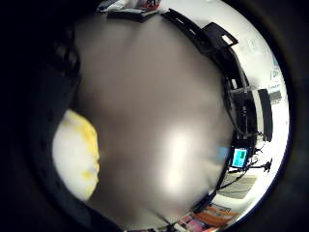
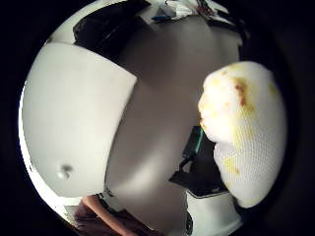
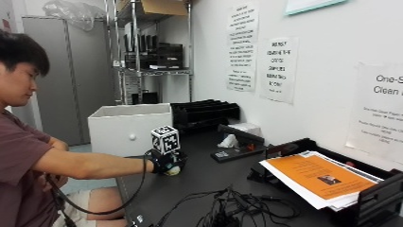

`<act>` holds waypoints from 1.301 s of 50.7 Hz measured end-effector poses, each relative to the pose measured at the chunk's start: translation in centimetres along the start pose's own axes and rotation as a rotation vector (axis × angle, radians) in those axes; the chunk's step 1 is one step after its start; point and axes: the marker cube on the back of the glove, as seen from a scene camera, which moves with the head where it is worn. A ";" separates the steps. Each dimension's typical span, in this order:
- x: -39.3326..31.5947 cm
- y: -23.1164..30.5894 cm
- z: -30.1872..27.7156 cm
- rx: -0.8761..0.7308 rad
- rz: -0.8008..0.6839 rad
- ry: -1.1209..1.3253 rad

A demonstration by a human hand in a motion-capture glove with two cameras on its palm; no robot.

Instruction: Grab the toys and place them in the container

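Note:
In the outside view my gloved right hand (image 3: 165,163) hovers just above the dark table (image 3: 195,182), near its front edge. It grips a small yellow and white soft toy (image 3: 172,171) that peeks out under the fingers. The same toy (image 2: 243,132) sits close to the palm in the thumb side view and shows at the edge of the little finger side view as the toy (image 1: 77,152). The white box-shaped container (image 3: 130,127) stands just behind and left of the hand, open at the top; the container (image 2: 74,123) looms large beside the palm.
Black stacked trays (image 3: 205,111) line the wall behind the container. A black stapler-like tool (image 3: 236,142) and crumpled white paper (image 3: 228,141) lie mid-table. A paper tray with an orange sheet (image 3: 321,177) sits right, and a tangle of cables (image 3: 233,208) lies in front.

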 end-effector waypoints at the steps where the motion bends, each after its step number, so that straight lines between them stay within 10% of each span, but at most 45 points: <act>1: 0.0 0.2 -0.1 -0.001 0.005 0.003; 27: 1.8 4.7 -5.6 -0.492 0.124 -0.153; 50: -7.5 1.5 -30.5 -0.151 -0.047 -0.017; 66: -22.3 -1.5 -36.6 -0.022 -0.236 0.034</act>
